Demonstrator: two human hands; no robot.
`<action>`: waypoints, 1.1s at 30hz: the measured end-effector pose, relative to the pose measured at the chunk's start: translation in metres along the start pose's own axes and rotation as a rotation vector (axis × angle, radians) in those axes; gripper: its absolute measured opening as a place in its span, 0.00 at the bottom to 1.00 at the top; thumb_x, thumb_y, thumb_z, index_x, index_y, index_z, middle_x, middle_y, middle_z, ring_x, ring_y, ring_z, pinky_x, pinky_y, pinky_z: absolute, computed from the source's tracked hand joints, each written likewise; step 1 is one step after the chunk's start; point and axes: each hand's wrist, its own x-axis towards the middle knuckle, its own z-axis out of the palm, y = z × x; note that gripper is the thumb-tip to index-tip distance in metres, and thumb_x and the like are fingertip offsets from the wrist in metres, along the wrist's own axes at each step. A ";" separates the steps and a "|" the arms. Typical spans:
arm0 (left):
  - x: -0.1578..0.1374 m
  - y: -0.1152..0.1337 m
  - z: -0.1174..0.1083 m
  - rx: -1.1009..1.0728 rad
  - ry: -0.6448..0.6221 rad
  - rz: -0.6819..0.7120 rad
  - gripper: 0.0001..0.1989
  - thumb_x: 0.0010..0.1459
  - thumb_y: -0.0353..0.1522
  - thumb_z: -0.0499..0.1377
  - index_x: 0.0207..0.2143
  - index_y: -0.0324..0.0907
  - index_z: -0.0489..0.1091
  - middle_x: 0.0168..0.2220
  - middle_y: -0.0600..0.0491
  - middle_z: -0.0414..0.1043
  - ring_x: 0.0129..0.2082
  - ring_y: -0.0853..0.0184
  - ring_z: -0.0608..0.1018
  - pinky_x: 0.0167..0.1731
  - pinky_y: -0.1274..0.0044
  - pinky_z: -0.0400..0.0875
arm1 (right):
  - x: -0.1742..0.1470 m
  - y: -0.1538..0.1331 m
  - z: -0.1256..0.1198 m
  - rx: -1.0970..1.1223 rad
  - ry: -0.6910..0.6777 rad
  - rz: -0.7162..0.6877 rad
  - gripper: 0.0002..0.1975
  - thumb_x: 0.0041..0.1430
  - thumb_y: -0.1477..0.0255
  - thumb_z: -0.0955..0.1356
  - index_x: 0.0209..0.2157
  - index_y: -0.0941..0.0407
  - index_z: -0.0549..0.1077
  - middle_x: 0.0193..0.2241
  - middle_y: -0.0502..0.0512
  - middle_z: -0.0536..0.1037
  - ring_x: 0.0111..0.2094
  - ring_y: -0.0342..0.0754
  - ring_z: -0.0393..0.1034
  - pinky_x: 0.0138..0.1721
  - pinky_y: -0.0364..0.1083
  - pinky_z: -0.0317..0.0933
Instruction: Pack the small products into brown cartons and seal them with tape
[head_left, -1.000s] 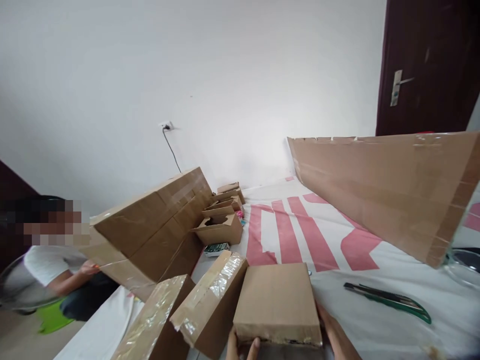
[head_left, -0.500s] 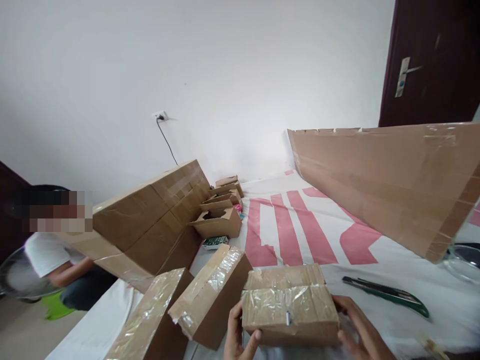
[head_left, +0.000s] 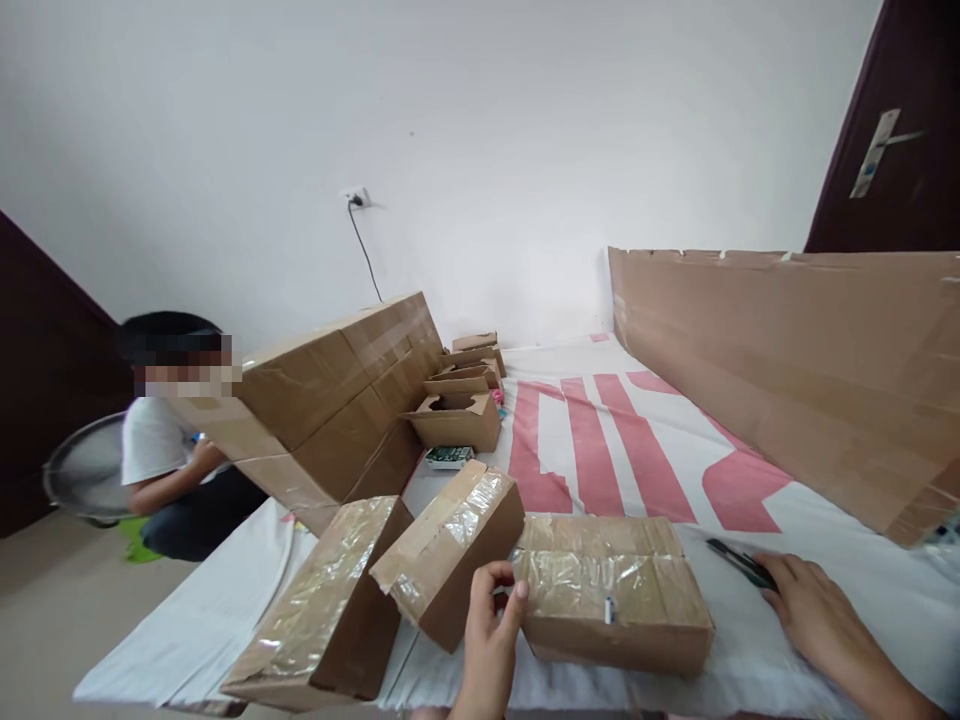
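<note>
A taped cardboard box (head_left: 619, 590) lies at the front of the cloth-covered surface. A small white-and-blue piece (head_left: 609, 609) shows at its front top edge. My left hand (head_left: 491, 625) is at the box's left end, fingers curled and thumb against its edge. To the right of the box, my right hand (head_left: 821, 605) lies over the handle of a utility knife (head_left: 739, 560), fingers closing on it. The knife's dark front end points away to the left, and most of its green handle is hidden under the hand.
Two taped boxes, one in the middle (head_left: 457, 545) and one farther left (head_left: 322, 600), lie beside my left hand. Behind them stand a large carton (head_left: 337, 390), opened small boxes (head_left: 457, 425) and a small printed packet (head_left: 448, 457). A cardboard panel (head_left: 780, 370) stands right. A person (head_left: 161, 450) crouches left.
My right hand has left the box's right end and moved right onto the utility knife. My left hand stays by the box's left end. The camera view has shifted left.
</note>
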 end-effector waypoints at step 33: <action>0.002 -0.006 0.024 -0.185 0.054 0.058 0.21 0.49 0.50 0.61 0.34 0.42 0.73 0.54 0.43 0.65 0.56 0.49 0.68 0.53 0.64 0.64 | 0.102 -0.192 -0.167 -0.240 -0.265 -1.056 0.14 0.55 0.84 0.65 0.39 0.54 0.73 0.27 0.51 0.75 0.29 0.48 0.64 0.27 0.47 0.46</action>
